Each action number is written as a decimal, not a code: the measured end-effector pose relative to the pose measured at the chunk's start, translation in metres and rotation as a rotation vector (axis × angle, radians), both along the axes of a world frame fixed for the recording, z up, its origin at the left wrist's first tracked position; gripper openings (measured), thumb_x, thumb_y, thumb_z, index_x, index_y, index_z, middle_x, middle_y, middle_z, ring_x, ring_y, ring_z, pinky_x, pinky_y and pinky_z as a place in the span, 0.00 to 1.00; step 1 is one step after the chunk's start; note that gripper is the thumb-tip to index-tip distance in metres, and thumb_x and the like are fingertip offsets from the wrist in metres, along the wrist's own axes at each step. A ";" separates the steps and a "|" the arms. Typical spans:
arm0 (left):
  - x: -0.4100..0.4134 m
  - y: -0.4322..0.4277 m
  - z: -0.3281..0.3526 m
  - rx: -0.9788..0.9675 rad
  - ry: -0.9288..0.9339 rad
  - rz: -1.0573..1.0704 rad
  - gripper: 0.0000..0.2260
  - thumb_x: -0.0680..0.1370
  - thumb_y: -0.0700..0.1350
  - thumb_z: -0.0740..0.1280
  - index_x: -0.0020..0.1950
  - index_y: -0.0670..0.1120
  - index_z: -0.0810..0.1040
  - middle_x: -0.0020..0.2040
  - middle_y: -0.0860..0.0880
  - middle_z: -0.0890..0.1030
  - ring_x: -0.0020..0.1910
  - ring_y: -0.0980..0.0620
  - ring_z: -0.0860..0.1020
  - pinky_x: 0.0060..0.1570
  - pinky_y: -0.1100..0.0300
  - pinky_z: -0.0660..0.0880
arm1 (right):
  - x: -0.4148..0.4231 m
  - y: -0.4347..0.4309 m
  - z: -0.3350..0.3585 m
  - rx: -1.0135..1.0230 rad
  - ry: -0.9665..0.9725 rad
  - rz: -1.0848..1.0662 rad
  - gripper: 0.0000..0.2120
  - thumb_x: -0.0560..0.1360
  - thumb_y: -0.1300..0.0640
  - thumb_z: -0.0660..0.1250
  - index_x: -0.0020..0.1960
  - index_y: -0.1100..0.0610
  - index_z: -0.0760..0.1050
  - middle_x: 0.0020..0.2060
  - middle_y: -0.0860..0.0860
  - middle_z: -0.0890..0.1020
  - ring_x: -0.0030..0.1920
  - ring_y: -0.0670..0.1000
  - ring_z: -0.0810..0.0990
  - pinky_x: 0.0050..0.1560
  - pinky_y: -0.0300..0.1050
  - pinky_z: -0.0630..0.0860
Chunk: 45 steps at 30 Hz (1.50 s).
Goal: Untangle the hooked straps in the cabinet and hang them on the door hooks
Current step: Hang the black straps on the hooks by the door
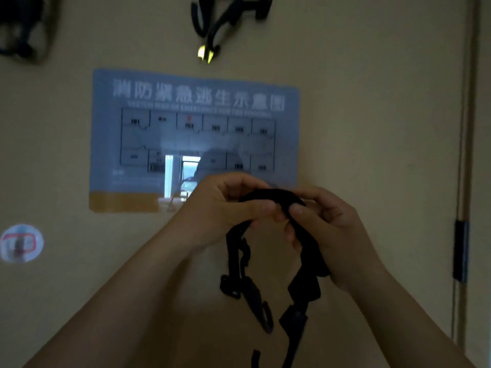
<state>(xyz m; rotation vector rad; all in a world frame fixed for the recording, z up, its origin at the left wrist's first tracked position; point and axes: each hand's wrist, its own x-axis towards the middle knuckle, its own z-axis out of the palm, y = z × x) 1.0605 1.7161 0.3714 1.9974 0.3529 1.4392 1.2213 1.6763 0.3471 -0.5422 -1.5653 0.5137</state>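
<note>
Both my hands hold a black strap [268, 264] in front of the beige door [372, 102]. My left hand [223, 208] pinches its top loop from the left. My right hand [324, 229] grips the same loop from the right. The strap's ends, with buckles and a hook, dangle below my hands. Another black strap [225, 17] hangs on a door hook at the top centre, with a shiny yellowish tip below it. A dark bundle [21, 27] hangs at the top left, blurred.
A blue evacuation-plan poster [194, 139] is stuck on the door behind my hands. A round sticker [21, 243] sits at the left. The door's edge and a dark hinge [461, 251] run down the right side.
</note>
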 end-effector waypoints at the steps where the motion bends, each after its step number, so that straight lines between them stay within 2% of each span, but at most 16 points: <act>1: 0.002 0.003 0.012 0.006 0.004 -0.010 0.05 0.64 0.41 0.72 0.38 0.49 0.82 0.31 0.52 0.83 0.29 0.57 0.78 0.30 0.67 0.76 | 0.003 0.001 0.011 -0.013 0.025 0.007 0.09 0.67 0.60 0.64 0.47 0.57 0.77 0.25 0.50 0.80 0.23 0.45 0.74 0.25 0.35 0.71; 3: 0.009 0.010 0.039 0.114 0.055 0.037 0.05 0.69 0.39 0.71 0.42 0.48 0.82 0.34 0.48 0.84 0.32 0.53 0.80 0.33 0.63 0.79 | 0.010 0.005 0.035 -0.001 0.048 -0.021 0.07 0.69 0.60 0.64 0.46 0.57 0.77 0.24 0.51 0.79 0.22 0.47 0.74 0.23 0.36 0.70; 5: 0.019 0.016 0.066 0.366 0.140 0.176 0.05 0.73 0.41 0.69 0.46 0.48 0.83 0.38 0.43 0.83 0.35 0.52 0.80 0.38 0.63 0.77 | 0.020 0.011 0.061 0.044 0.045 -0.086 0.05 0.74 0.62 0.63 0.44 0.57 0.78 0.26 0.52 0.79 0.23 0.48 0.74 0.23 0.37 0.70; 7: 0.032 0.028 0.094 0.751 0.156 0.397 0.07 0.75 0.45 0.67 0.50 0.47 0.83 0.36 0.42 0.81 0.36 0.55 0.76 0.36 0.66 0.71 | 0.032 0.018 0.089 0.096 0.022 -0.180 0.08 0.76 0.62 0.62 0.41 0.56 0.78 0.26 0.53 0.78 0.24 0.48 0.73 0.23 0.38 0.69; 10: 0.056 0.044 0.135 1.304 0.184 0.709 0.17 0.74 0.47 0.61 0.58 0.40 0.78 0.36 0.41 0.79 0.32 0.49 0.77 0.28 0.56 0.75 | 0.054 0.023 0.135 0.174 -0.019 -0.265 0.09 0.77 0.61 0.62 0.40 0.58 0.78 0.27 0.53 0.77 0.24 0.47 0.72 0.24 0.37 0.68; 13: 0.076 0.058 0.175 1.566 0.261 0.914 0.23 0.70 0.39 0.68 0.65 0.43 0.71 0.39 0.41 0.78 0.24 0.44 0.75 0.19 0.59 0.71 | 0.080 0.029 0.178 0.223 -0.058 -0.282 0.08 0.77 0.60 0.63 0.44 0.62 0.79 0.28 0.53 0.77 0.26 0.46 0.72 0.25 0.35 0.69; 16: 0.093 0.060 0.215 1.701 0.298 1.067 0.19 0.69 0.40 0.67 0.59 0.40 0.78 0.37 0.40 0.78 0.21 0.42 0.74 0.19 0.62 0.66 | 0.108 0.039 0.216 0.241 -0.132 -0.258 0.10 0.77 0.58 0.62 0.47 0.62 0.79 0.30 0.52 0.77 0.26 0.43 0.72 0.26 0.32 0.69; 18: 0.109 0.057 0.237 1.657 0.337 1.161 0.18 0.75 0.47 0.59 0.61 0.41 0.77 0.41 0.38 0.79 0.29 0.38 0.78 0.24 0.57 0.66 | 0.123 0.046 0.240 0.273 -0.194 -0.268 0.11 0.78 0.58 0.60 0.48 0.62 0.79 0.31 0.52 0.77 0.26 0.43 0.72 0.26 0.31 0.69; 20: 0.128 0.059 0.263 1.470 0.334 1.271 0.17 0.80 0.49 0.55 0.65 0.44 0.73 0.52 0.39 0.76 0.47 0.37 0.78 0.39 0.51 0.70 | 0.134 0.051 0.268 0.308 -0.210 -0.266 0.10 0.78 0.60 0.60 0.46 0.59 0.79 0.31 0.51 0.78 0.25 0.42 0.72 0.25 0.30 0.70; 22: 0.145 0.060 0.290 1.292 0.282 1.270 0.15 0.81 0.48 0.55 0.64 0.46 0.74 0.54 0.40 0.75 0.54 0.40 0.74 0.48 0.51 0.68 | 0.144 0.054 0.300 0.384 -0.193 -0.300 0.08 0.78 0.61 0.61 0.43 0.57 0.78 0.30 0.52 0.79 0.24 0.42 0.72 0.24 0.32 0.70; 27: 0.177 0.067 0.357 1.151 -0.136 1.009 0.12 0.79 0.47 0.61 0.56 0.48 0.81 0.49 0.44 0.82 0.50 0.45 0.77 0.45 0.55 0.69 | 0.163 0.063 0.374 0.629 -0.133 -0.474 0.06 0.76 0.59 0.64 0.41 0.55 0.74 0.33 0.52 0.80 0.25 0.43 0.75 0.27 0.34 0.72; 30: 0.194 0.069 0.387 1.012 -0.254 0.906 0.10 0.77 0.48 0.65 0.53 0.50 0.82 0.49 0.47 0.83 0.49 0.47 0.78 0.47 0.57 0.74 | 0.171 0.072 0.402 0.686 -0.076 -0.518 0.06 0.76 0.60 0.64 0.40 0.56 0.73 0.32 0.53 0.79 0.23 0.42 0.74 0.25 0.31 0.72; 35: 0.212 0.065 0.423 0.779 -0.225 1.001 0.07 0.72 0.46 0.70 0.49 0.47 0.83 0.48 0.47 0.83 0.48 0.47 0.79 0.43 0.59 0.74 | 0.170 0.080 0.421 0.579 0.067 -0.471 0.08 0.76 0.63 0.64 0.38 0.60 0.71 0.30 0.56 0.76 0.21 0.45 0.73 0.20 0.32 0.71; 39: 0.209 0.063 0.423 0.823 -0.158 1.115 0.10 0.71 0.45 0.70 0.50 0.44 0.82 0.50 0.45 0.82 0.49 0.45 0.79 0.43 0.59 0.73 | 0.169 0.079 0.418 0.583 -0.072 -0.662 0.06 0.76 0.63 0.64 0.40 0.62 0.72 0.29 0.57 0.76 0.20 0.48 0.72 0.17 0.33 0.68; 42: 0.206 0.062 0.404 0.982 -0.075 1.311 0.11 0.73 0.47 0.68 0.54 0.46 0.81 0.52 0.44 0.81 0.52 0.42 0.77 0.43 0.57 0.69 | 0.170 0.079 0.407 0.634 -0.189 -0.741 0.08 0.76 0.62 0.64 0.39 0.63 0.74 0.32 0.60 0.78 0.26 0.53 0.75 0.25 0.41 0.74; 45: 0.205 0.057 0.386 1.035 0.000 1.424 0.11 0.76 0.46 0.65 0.56 0.45 0.79 0.54 0.43 0.80 0.53 0.41 0.76 0.42 0.56 0.66 | 0.166 0.077 0.395 0.725 -0.236 -0.895 0.08 0.75 0.61 0.65 0.47 0.66 0.79 0.44 0.64 0.81 0.44 0.60 0.79 0.41 0.46 0.73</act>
